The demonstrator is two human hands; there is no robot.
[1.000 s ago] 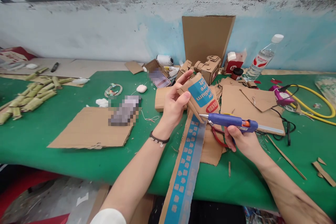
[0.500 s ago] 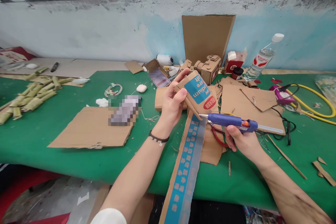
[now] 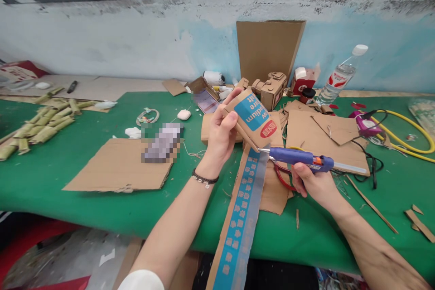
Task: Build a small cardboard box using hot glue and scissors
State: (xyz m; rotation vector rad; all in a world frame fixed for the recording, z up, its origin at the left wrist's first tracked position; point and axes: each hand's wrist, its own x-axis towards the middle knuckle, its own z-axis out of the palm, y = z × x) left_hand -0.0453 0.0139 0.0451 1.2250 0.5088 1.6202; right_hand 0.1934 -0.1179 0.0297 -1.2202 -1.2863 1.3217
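The glue gun point(image 3: 295, 156) is blue with orange, the cardboard piece point(image 3: 255, 115) brown, printed blue and red.

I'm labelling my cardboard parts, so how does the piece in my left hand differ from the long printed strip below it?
The held piece is short and broad; the strip is long and narrow. The held piece shows a red oval; the strip's visible length shows none. Both are brown cardboard with blue print.

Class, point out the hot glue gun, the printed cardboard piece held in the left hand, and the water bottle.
Hot glue gun point(image 3: 299, 157), head view: blue body.
Printed cardboard piece point(image 3: 252, 112), head view: blue printed patch.
Water bottle point(image 3: 337, 79), head view: red-and-white label.
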